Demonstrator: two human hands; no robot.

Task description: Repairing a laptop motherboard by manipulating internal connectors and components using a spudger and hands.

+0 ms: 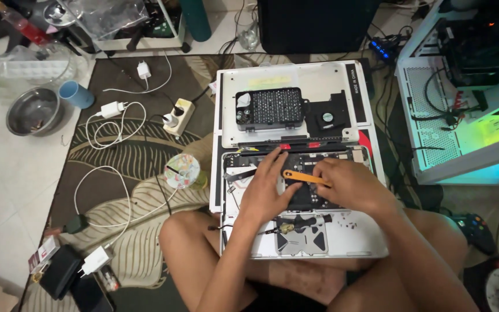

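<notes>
Pale tiled floor (7,190) at left. Dark leaf-patterned rug (140,156) spread over it. White open computer case (463,98) at right, glowing green-blue. Steel bowl (33,111) on tiles.

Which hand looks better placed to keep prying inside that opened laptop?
Probably the right hand: it already grips the orange pry tool, tip over the black battery. The left hand lies flat, bracing.
</notes>
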